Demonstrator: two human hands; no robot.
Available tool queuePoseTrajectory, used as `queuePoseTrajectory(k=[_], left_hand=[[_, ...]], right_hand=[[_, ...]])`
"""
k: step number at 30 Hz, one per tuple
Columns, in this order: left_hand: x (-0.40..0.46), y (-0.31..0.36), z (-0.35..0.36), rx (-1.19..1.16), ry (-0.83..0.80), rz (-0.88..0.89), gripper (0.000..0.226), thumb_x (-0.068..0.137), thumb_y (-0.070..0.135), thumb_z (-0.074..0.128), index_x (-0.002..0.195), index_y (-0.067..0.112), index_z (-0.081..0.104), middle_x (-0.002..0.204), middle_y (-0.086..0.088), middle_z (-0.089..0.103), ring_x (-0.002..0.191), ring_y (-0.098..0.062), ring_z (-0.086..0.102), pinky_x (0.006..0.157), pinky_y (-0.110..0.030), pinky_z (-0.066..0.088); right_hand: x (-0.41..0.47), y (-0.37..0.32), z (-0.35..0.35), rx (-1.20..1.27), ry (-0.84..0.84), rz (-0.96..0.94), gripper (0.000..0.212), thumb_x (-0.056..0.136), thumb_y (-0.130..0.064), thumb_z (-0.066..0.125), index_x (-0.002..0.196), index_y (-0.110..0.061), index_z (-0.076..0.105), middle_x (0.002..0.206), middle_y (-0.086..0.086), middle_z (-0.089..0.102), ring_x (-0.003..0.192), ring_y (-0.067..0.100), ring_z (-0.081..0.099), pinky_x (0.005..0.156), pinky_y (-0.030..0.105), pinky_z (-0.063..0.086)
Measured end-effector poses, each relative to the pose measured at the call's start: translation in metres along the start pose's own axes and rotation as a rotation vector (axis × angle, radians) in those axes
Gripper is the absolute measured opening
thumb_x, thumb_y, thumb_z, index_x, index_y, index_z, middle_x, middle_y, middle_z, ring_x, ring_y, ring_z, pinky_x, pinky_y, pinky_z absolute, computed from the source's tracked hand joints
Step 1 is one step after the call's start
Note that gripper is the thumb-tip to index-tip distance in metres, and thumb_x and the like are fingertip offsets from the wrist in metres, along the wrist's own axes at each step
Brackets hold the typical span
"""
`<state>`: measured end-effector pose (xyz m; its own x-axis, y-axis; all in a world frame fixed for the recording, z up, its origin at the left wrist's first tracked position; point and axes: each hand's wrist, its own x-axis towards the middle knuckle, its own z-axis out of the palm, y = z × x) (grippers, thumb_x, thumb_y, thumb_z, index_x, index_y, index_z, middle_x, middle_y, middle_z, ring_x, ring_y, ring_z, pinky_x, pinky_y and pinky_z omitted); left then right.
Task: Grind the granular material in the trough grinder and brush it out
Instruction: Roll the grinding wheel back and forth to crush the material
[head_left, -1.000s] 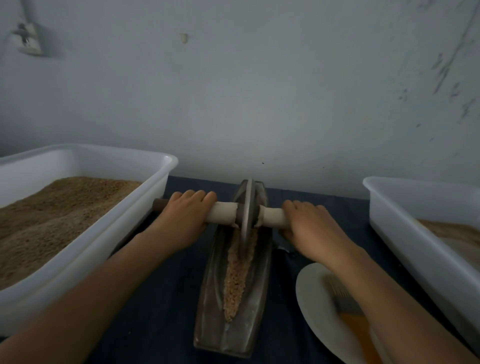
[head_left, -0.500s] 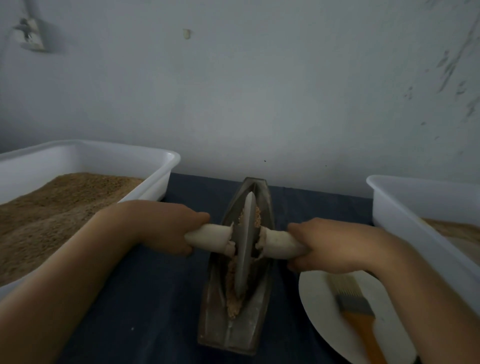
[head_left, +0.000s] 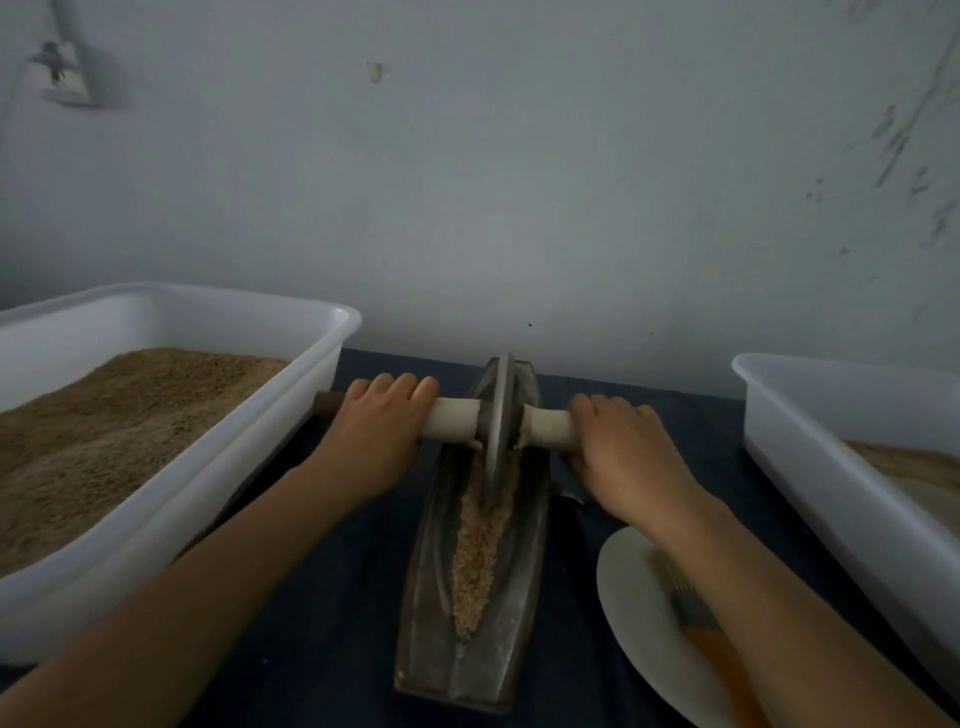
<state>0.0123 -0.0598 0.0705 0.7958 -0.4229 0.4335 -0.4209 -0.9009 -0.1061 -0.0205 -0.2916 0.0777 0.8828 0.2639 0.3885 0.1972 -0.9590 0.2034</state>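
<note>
A dark metal trough grinder (head_left: 426, 613) lies lengthwise on the dark cloth, with a strip of tan granular material (head_left: 480, 540) along its groove. The metal grinding wheel (head_left: 496, 415) stands at the trough's far end on a pale wooden axle (head_left: 452, 418). My left hand (head_left: 374, 441) grips the axle left of the wheel. On the other side of the wheel my right hand (head_left: 618, 452) grips the axle too. A brush with an orange handle (head_left: 722, 660) lies on a white plate (head_left: 639, 608), partly hidden by my right forearm.
A large white tub (head_left: 291, 415) full of brown granules stands at the left. Another white tub (head_left: 810, 467) with some tan material stands at the right. A grey wall rises just behind the table's far edge.
The wheel rolled from the far end to mid-trough and back to the far end, both hands staying on the axle.
</note>
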Motion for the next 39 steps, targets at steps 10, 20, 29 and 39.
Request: queuePoseTrajectory(k=[10,20,29,39], left_hand=[[-0.013,-0.001,-0.061,-0.155,-0.718,0.083,0.035,0.09,0.025,0.058,0.112,0.031,0.033,0.107,0.007,0.05,0.092,-0.007,0.047,0.084,-0.023,0.038],[-0.004,-0.003,-0.046,-0.116,-0.632,0.051,0.038,0.09,0.024,0.057,0.121,0.024,0.035,0.119,0.002,0.051,0.098,-0.011,0.049,0.086,-0.024,0.038],[0.007,-0.003,-0.001,0.017,-0.045,0.013,0.033,0.089,0.026,0.054,0.118,0.022,0.039,0.119,0.002,0.048,0.108,-0.018,0.047,0.092,-0.032,0.035],[-0.003,-0.002,-0.043,-0.089,-0.531,0.066,0.042,0.089,0.026,0.059,0.124,0.026,0.035,0.121,0.004,0.051,0.104,-0.011,0.05,0.091,-0.027,0.038]], right_hand=[[-0.018,-0.007,-0.064,0.236,-0.603,-0.127,0.019,0.09,-0.032,0.055,0.091,-0.019,0.041,0.08,-0.006,0.044,0.076,0.01,0.046,0.054,0.02,0.032],[-0.008,-0.003,-0.046,0.221,-0.504,-0.077,0.021,0.09,-0.033,0.056,0.093,-0.021,0.039,0.09,-0.003,0.049,0.079,0.012,0.048,0.054,0.021,0.031],[0.004,0.003,-0.001,0.018,0.018,-0.002,0.021,0.089,-0.031,0.051,0.105,-0.019,0.045,0.107,-0.001,0.054,0.099,0.021,0.049,0.069,0.031,0.02],[-0.009,-0.002,-0.043,0.217,-0.468,-0.052,0.021,0.089,-0.033,0.056,0.099,-0.019,0.043,0.1,-0.001,0.054,0.081,0.013,0.047,0.057,0.025,0.03]])
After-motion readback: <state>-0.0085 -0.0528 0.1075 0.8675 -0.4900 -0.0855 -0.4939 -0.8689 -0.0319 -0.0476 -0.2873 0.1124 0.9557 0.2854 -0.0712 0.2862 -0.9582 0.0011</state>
